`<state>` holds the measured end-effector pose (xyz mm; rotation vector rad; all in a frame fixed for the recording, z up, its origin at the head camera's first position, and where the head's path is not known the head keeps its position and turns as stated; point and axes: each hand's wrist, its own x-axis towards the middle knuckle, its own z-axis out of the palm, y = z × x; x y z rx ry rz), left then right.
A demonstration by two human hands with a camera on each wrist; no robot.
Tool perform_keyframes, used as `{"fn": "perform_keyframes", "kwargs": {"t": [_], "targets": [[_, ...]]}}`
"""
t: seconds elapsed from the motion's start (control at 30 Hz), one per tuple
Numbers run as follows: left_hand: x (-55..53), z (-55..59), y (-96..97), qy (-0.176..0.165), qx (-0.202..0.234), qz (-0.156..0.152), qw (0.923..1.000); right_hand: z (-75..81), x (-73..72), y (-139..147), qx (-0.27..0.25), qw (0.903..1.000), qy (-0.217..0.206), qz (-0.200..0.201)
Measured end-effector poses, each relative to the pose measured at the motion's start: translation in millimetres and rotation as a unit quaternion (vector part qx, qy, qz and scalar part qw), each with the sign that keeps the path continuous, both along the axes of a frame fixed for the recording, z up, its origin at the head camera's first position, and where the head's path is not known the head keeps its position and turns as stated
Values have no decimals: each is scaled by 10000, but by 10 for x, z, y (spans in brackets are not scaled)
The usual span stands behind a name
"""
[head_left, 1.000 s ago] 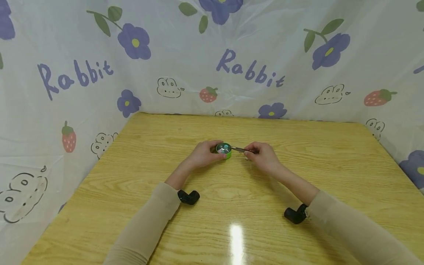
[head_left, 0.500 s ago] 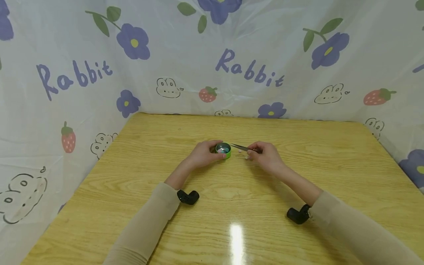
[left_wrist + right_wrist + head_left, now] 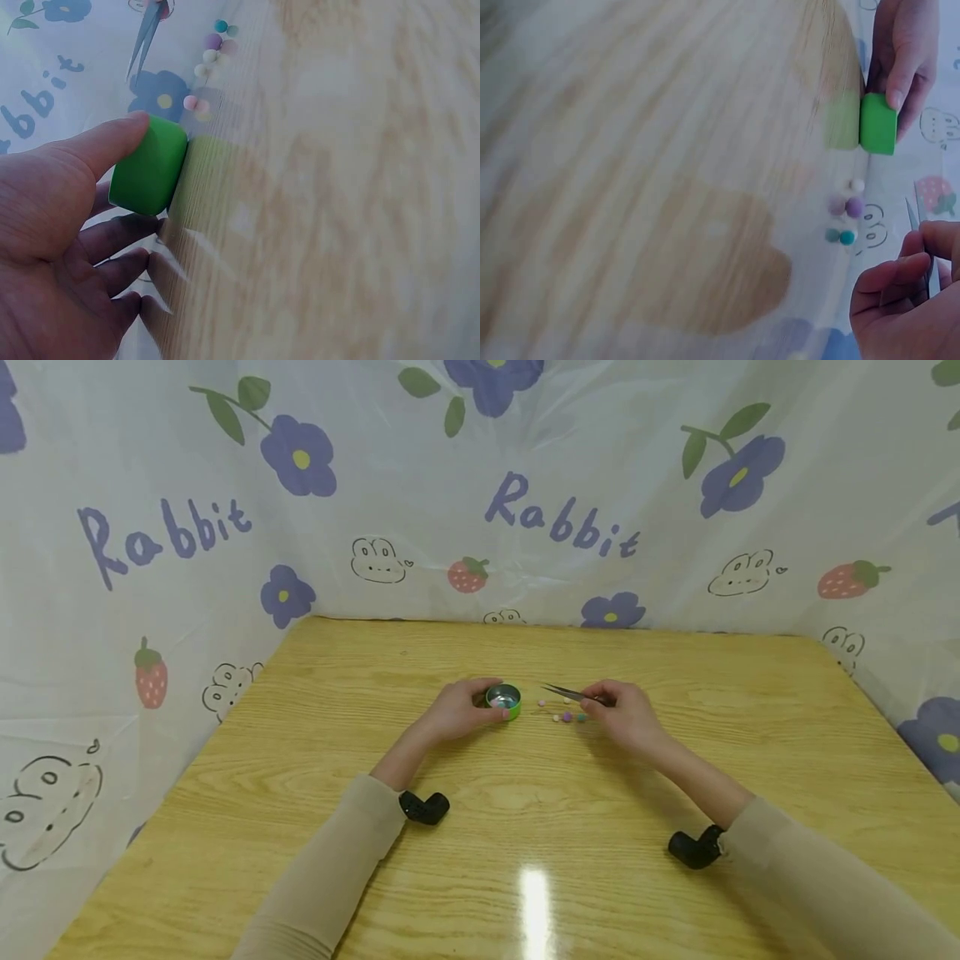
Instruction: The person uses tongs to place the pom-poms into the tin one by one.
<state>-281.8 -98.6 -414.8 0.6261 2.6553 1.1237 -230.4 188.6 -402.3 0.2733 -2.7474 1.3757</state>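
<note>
My left hand point(image 3: 463, 710) grips a small round green bowl point(image 3: 154, 165) on the table, thumb on the near side and fingers behind. Its shiny metal inside shows pinkish and teal colour at the bottom, too small to tell apart. Slender metal tweezers point(image 3: 564, 692) are pinched in my right hand point(image 3: 626, 718), raised just above the table. Their tips stand apart with nothing between them. Below the tweezers lie several small balls: a pink ball point(image 3: 542, 703), a white ball point(image 3: 556, 718), a purple ball point(image 3: 567, 717), a teal ball point(image 3: 847, 237) and a cream one.
The wood-grain table point(image 3: 480, 877) has a glossy surface that reflects light near its front. A white cloth point(image 3: 420, 485) printed with flowers, strawberries and rabbits hangs behind and at the sides. Black wrist cameras sit at both cuffs.
One second ago the tweezers held a teal ball over the bowl. They let it go, then moved right, away from the bowl, uncovering more balls. My left hand keeps its hold on the bowl.
</note>
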Motion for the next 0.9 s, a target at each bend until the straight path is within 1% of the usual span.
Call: {"fn": "perform_keyframes", "kwargs": {"t": [0.07, 0.2, 0.4, 0.63, 0.9], "targets": [[4, -1, 6, -10, 7, 4, 10000, -5, 9, 63, 91, 9999, 41, -70], [10, 2, 9, -13, 4, 33, 10000, -3, 25, 168, 221, 9996, -18, -161], [16, 15, 6, -62, 26, 45, 10000, -30, 7, 276, 315, 9993, -137, -166], [20, 12, 13, -33, 27, 59, 10000, -41, -6, 309, 321, 9992, -218, -140], [11, 8, 11, 9, 5, 44, 10000, -48, -25, 308, 388, 9984, -407, -109]]}}
